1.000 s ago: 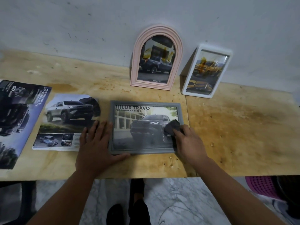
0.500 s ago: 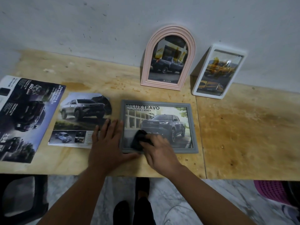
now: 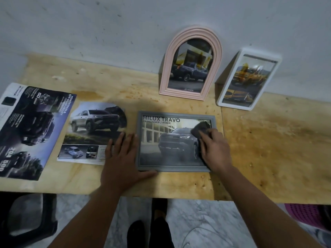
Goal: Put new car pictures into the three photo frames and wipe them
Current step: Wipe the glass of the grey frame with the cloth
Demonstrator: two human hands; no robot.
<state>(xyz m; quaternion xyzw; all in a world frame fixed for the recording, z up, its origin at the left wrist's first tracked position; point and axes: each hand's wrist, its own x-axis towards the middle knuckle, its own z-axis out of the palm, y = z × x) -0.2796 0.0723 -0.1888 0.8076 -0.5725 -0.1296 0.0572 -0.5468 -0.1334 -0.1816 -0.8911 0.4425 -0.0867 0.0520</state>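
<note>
A grey rectangular frame [image 3: 174,168] lies flat on the wooden table [image 3: 268,149], holding a dark truck picture titled HILUX TRAVO. My right hand [image 3: 215,149] presses a dark cloth [image 3: 199,130] onto the upper right of its glass. Flat on the table, my left hand [image 3: 121,158] rests against the frame's left edge, thumb along its bottom left corner. A pink arched frame [image 3: 192,63] with a dark pickup picture leans on the wall. Beside it leans a white frame [image 3: 249,79] with a yellow car picture.
A cut car picture [image 3: 93,131] lies left of the grey frame, partly under my left fingers. A larger brochure page [image 3: 26,129] lies at the far left. Below the table edge are a dark stool [image 3: 26,217], my feet and a pink basket [image 3: 308,215].
My right hand with the cloth swept from the right of the glass to the lower left, then back to the upper right. My left hand stayed at the frame's left edge.
</note>
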